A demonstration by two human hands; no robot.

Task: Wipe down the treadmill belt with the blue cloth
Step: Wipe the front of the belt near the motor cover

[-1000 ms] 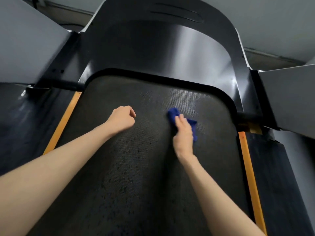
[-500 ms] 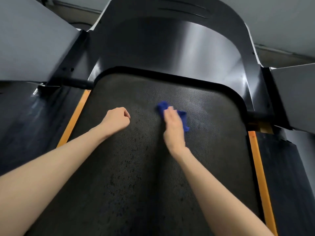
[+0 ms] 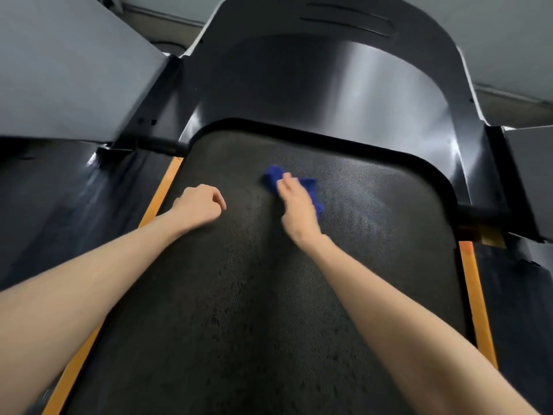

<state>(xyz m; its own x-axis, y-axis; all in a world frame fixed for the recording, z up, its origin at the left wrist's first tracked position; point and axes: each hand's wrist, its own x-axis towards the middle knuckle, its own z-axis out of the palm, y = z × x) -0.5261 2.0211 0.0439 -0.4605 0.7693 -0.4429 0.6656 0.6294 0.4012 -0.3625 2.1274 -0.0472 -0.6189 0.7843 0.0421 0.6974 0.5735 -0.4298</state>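
Note:
The dark textured treadmill belt [image 3: 239, 310] fills the middle of the view, speckled with dark spots. A small blue cloth [image 3: 273, 174] lies crumpled on the belt near its front end. My right hand [image 3: 294, 205] presses on the cloth with straight fingers, covering most of it. My left hand [image 3: 199, 205] rests on the belt to the left of the cloth, its fingers curled into a loose fist that holds nothing.
The glossy black motor hood [image 3: 329, 94] rises just beyond the cloth. Orange strips [image 3: 160, 193] [image 3: 475, 301] and black side rails [image 3: 68, 211] border the belt on both sides. Grey upright panels [image 3: 59, 61] stand at the left and right.
My right hand has slid the cloth leftward and a little forward across the belt. My left hand has stayed in a fist at about the same place.

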